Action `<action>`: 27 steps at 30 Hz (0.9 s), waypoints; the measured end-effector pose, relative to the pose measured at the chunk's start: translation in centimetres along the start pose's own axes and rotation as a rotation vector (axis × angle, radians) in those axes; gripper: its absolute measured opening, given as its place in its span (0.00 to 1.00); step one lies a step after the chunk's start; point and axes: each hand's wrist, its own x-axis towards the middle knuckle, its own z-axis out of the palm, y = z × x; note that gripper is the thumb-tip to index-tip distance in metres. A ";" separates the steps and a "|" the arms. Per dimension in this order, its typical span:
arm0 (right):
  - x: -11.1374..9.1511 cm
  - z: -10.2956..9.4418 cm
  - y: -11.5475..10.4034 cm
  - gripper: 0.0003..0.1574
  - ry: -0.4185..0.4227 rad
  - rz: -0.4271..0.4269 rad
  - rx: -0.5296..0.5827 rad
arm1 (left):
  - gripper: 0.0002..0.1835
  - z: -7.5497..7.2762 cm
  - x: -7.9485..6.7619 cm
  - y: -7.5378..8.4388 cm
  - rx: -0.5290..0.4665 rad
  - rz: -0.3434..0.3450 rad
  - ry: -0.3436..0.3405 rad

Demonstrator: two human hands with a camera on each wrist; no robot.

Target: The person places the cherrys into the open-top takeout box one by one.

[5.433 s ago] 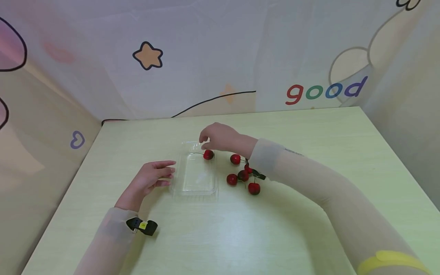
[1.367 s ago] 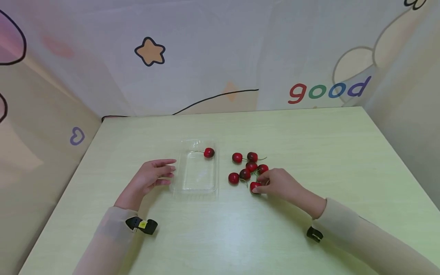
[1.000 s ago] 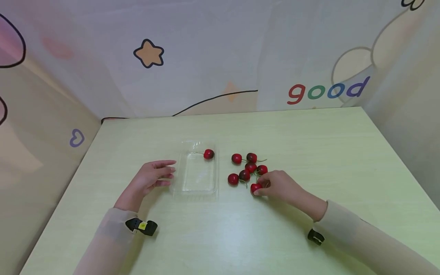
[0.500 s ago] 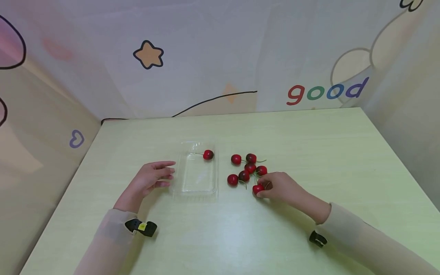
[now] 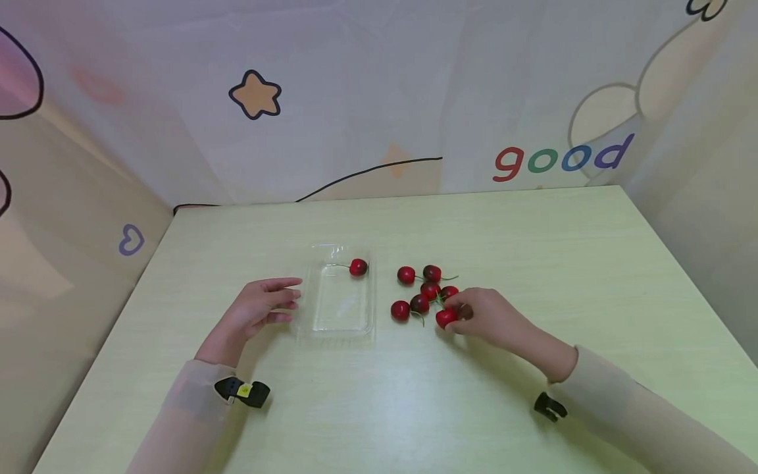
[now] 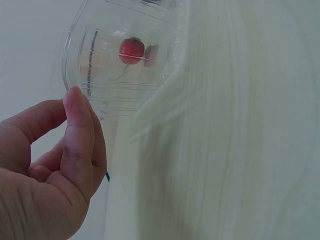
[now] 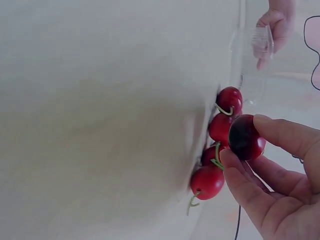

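Observation:
My right hand point(image 5: 488, 316) pinches a cherry point(image 7: 243, 137) between thumb and fingertips, just off the near right side of a cherry cluster. In the right wrist view, that cherry's near side is almost black. Close by on the table lie several loose cherries point(image 5: 420, 303) with green stems. My left hand point(image 5: 266, 306) has its fingers extended along the left side of a clear plastic container point(image 5: 342, 322). Its fingertips point(image 6: 75, 97) touch the container's rim in the left wrist view. One stemmed cherry point(image 5: 358, 267) sits in the container's far right part.
A pale wooden table point(image 5: 379, 408) carries everything. Behind it hangs a printed cloth backdrop point(image 5: 355, 99) with a star and the word "good". Side panels point(image 5: 71, 263) flank the table. Each sleeve has a black strap device point(image 5: 243, 391) at the wrist.
My right hand has gone from above the container to the loose cherries, pinched the nearest one and raised it slightly. My left hand stays at the container.

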 end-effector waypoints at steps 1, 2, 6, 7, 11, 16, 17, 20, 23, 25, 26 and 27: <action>0.0 -0.1 -0.1 0.20 0.009 -0.010 -0.002 | 0.28 0.0 0.0 0.0 0.000 -0.001 -0.002; 0.1 -0.2 -0.1 0.20 0.017 -0.019 -0.002 | 0.28 0.0 0.0 0.0 0.001 -0.001 -0.002; 0.3 -0.6 -0.3 0.20 0.044 -0.048 -0.014 | 0.28 0.0 -0.1 0.0 0.000 -0.003 -0.005; 0.3 -0.6 -0.4 0.21 0.049 -0.055 -0.014 | 0.28 0.0 -0.1 0.0 -0.001 -0.003 -0.006; 0.5 -0.8 -0.4 0.20 0.064 -0.092 -0.009 | 0.28 0.0 0.0 0.0 -0.006 -0.001 -0.006; 0.7 -1.2 -0.7 0.21 0.065 -0.140 0.005 | 0.28 0.0 0.0 0.0 -0.006 0.004 -0.008; 0.8 -1.3 -0.8 0.21 0.063 -0.146 0.005 | 0.28 0.0 0.0 0.0 -0.006 0.005 -0.007; 1.0 -1.7 -1.1 0.21 0.058 -0.150 0.004 | 0.28 0.0 0.0 0.0 -0.007 0.003 -0.007; 1.1 -2.0 -1.5 0.22 0.059 -0.143 0.004 | 0.28 0.0 0.0 0.0 -0.006 0.000 -0.007; 1.2 -2.1 -1.7 0.22 0.065 -0.143 0.000 | 0.28 0.0 0.0 0.0 -0.003 0.000 -0.007; 1.2 -2.2 -1.8 0.23 0.068 -0.147 -0.001 | 0.28 0.0 0.0 0.0 -0.002 0.000 -0.007; 1.2 -2.2 -1.9 0.23 0.072 -0.149 -0.004 | 0.28 0.0 0.0 0.0 -0.001 0.001 -0.008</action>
